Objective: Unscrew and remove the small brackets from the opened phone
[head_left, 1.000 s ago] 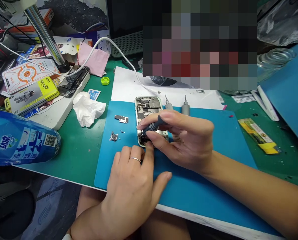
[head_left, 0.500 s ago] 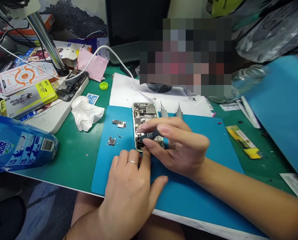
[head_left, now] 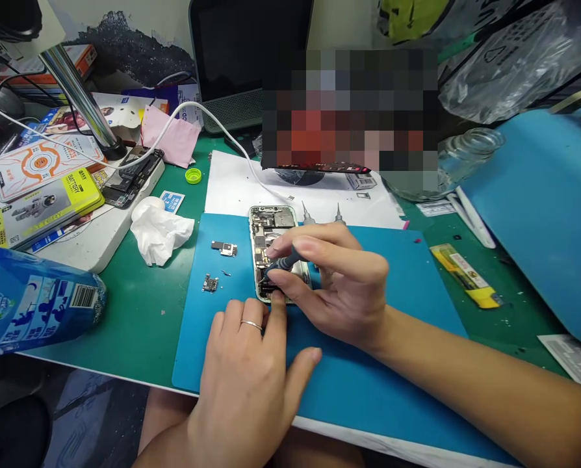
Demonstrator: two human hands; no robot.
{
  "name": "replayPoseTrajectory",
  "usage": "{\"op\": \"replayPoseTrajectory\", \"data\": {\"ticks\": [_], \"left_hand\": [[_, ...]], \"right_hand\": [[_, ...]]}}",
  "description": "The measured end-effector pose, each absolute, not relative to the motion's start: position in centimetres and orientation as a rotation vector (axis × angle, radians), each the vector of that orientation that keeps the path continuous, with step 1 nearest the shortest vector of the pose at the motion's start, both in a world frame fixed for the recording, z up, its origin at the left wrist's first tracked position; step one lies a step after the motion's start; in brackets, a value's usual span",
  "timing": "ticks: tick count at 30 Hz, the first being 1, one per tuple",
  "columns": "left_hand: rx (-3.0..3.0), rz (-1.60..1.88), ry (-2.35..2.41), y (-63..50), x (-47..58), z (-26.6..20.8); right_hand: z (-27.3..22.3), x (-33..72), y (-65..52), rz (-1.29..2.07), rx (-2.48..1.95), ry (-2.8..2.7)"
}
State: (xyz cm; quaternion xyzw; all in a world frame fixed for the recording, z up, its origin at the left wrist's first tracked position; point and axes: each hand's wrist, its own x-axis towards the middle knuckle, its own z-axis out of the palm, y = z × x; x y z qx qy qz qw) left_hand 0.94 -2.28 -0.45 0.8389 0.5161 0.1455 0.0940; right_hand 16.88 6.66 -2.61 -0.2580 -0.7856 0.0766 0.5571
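An opened smartphone (head_left: pixel 273 221) with bare inner parts lies on a blue mat (head_left: pixel 359 396). My right hand (head_left: pixel 344 279) pinches a dark screwdriver (head_left: pixel 286 260) between thumb and fingers, its lower end over the phone's lower left part. The screwdriver's tip is too small to make out. My left hand (head_left: pixel 251 370) rests palm down with its index fingertip on the phone's bottom edge and its thumb spread out. Left of the phone lie a metal shield plate (head_left: pixel 225 248), a small circuit part (head_left: pixel 210 283) and a tiny dark piece (head_left: pixel 226 273).
Two grey-tipped tools (head_left: pixel 339 214) stand behind my right hand. A crumpled tissue (head_left: pixel 160 231) and a blue pouch (head_left: pixel 37 302) are to the left. A white cable (head_left: pixel 222 127) arches over the back. A yellow packet (head_left: pixel 466 276) and a glass jar (head_left: pixel 459 159) sit at the right.
The whole view has shifted slightly, so things appear a little farther left and lower. Both hands keep nearly the same pose at the phone, and the screwdriver's handle looks slightly turned.
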Motion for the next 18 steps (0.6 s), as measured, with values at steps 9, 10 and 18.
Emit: {"op": "replayPoseTrajectory", "data": {"ticks": [9,10,18], "left_hand": [[2.466,0.454,1.531,-2.36,0.73,-0.64],[2.47,0.456,1.532,-2.39,0.71,-0.62],[2.438,0.483,1.521,-2.26,0.9,-0.59]], "right_hand": [[-2.22,16.85,6.7,0.169,-0.584,-1.861],[-2.21,16.83,6.73,0.16,-0.589,-1.859],[-2.34,16.65,6.71,0.155,-0.545,-1.881]]}}
